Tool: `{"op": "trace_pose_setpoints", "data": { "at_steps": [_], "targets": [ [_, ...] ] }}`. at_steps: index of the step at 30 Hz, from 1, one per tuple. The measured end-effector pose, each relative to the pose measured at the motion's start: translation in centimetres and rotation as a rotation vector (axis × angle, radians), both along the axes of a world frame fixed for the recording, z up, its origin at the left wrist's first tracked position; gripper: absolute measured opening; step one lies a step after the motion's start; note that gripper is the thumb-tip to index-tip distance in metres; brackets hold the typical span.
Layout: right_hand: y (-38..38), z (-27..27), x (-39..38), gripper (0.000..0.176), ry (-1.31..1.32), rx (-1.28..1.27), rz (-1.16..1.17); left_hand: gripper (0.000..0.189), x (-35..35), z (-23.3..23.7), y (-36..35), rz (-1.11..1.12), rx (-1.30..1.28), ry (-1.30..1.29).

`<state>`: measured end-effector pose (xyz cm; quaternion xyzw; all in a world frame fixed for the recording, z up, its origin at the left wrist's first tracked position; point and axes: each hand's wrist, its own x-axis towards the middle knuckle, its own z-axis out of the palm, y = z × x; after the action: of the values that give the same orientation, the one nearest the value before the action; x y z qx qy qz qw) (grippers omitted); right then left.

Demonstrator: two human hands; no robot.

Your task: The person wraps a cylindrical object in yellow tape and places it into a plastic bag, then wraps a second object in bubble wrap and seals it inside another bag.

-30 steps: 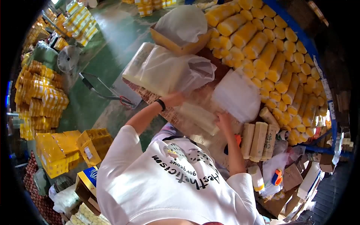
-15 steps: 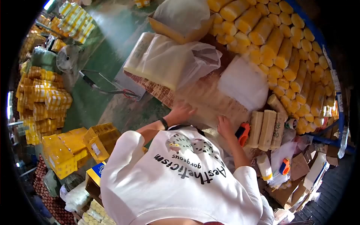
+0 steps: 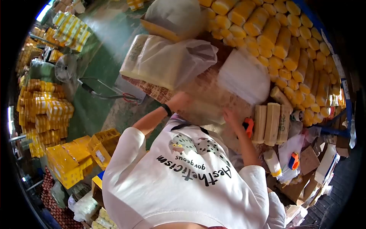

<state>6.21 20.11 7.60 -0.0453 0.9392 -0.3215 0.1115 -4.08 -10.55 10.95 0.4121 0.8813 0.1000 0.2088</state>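
Both hands are over the brown worktable (image 3: 198, 87), at the shirt's front. My left hand (image 3: 180, 100), with a black wristband, is blurred at the left end of a pale, see-through packet or film (image 3: 207, 111). At its right end is my right hand (image 3: 231, 116), also smeared; its grip is unclear. An orange and black tape dispenser (image 3: 248, 127) lies right of my right hand, beside wrapped pale bundles (image 3: 271, 124). Beyond my left hand lies a large bundle in clear plastic (image 3: 156, 63). A stack of clear bags (image 3: 244, 76) lies beyond my right hand.
Yellow-wrapped rolls (image 3: 284, 49) are piled at the back right. An open box with clear plastic (image 3: 173, 19) stands at the far edge. Yellow cartons (image 3: 70, 158) and a metal trolley handle (image 3: 106, 91) are at left. A second tape dispenser (image 3: 293, 161) lies lower right.
My left hand has moved slightly forward, away from my body. The pale packet between the hands shows more clearly. The whole view has shifted a little.
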Motion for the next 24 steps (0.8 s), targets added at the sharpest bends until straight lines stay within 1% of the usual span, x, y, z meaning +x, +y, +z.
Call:
{"op": "trace_pose_setpoints", "data": {
  "at_steps": [1, 3, 4, 6, 7, 9, 10, 12, 13, 14, 15, 16, 18, 19, 21, 22, 24],
  "targets": [
    [0.5, 0.1, -0.5, 0.019, 0.088, -0.035, 0.013, 0.024, -0.8, 1.4, 0.2, 0.003, -0.034, -0.058],
    [1.4, 0.5, -1.5, 0.018, 0.267, -0.105, 0.042, 0.024, -1.1, 0.8, 0.0, 0.039, 0.238, 0.058],
    [1.5, 1.7, -1.7, 0.018, 0.285, -0.058, 0.128, 0.024, -1.2, 0.7, -0.2, 0.058, 0.374, 0.116],
    [1.7, 3.6, -1.1, 0.017, 0.312, 0.033, 0.296, 0.026, -0.6, 0.7, -0.8, 0.035, 0.373, 0.076],
    [1.8, 2.3, -0.3, 0.018, 0.289, 0.089, 0.324, 0.026, 0.1, 0.8, -1.0, 0.023, 0.372, 0.054],
    [1.7, -1.0, 1.2, 0.020, 0.246, 0.202, 0.381, 0.031, 1.6, 0.5, -1.0, -0.022, 0.287, -0.100],
    [1.5, -1.2, 1.7, 0.021, 0.182, 0.168, 0.365, 0.034, 2.3, 0.0, -1.1, -0.044, 0.244, -0.176],
    [0.8, -1.6, 2.4, 0.023, 0.053, 0.104, 0.333, 0.032, 3.8, -3.9, -1.4, 0.116, 0.324, -0.237],
    [0.5, -1.2, 2.3, 0.023, 0.068, 0.094, 0.305, 0.032, 3.8, -4.3, -1.3, 0.195, 0.366, -0.266],
    [0.4, -0.7, 2.5, 0.023, 0.078, 0.084, 0.278, 0.029, 3.9, -4.8, -1.5, 0.219, 0.393, -0.280],
    [0.4, -0.5, 2.7, 0.024, 0.086, 0.074, 0.255, 0.027, 4.0, -4.0, -1.5, 0.247, 0.423, -0.295],
    [0.5, -0.5, 2.9, 0.023, 0.164, 0.148, 0.257, 0.024, 4.3, -3.6, -1.5, 0.279, 0.451, -0.310],
    [0.4, -0.4, 2.1, 0.023, 0.334, 0.291, 0.256, 0.020, 4.1, -4.4, -1.5, 0.307, 0.539, -0.282],
    [0.4, -0.3, 1.4, 0.023, 0.387, 0.271, 0.284, 0.018, 3.9, -4.7, -1.6, 0.320, 0.581, -0.268],
    [1.1, 0.2, 0.1, 0.022, 0.492, 0.230, 0.343, 0.019, 3.9, -4.6, -1.7, 0.367, 0.528, -0.251],
    [1.4, -0.6, -0.4, 0.020, 0.393, 0.124, 0.273, 0.020, 3.8, -4.4, -1.7, 0.389, 0.503, -0.242],
    [1.8, -2.0, -1.5, 0.019, 0.192, -0.082, 0.134, 0.021, 3.2, -4.3, -2.5, 0.363, 0.509, -0.298]
  ]
}}
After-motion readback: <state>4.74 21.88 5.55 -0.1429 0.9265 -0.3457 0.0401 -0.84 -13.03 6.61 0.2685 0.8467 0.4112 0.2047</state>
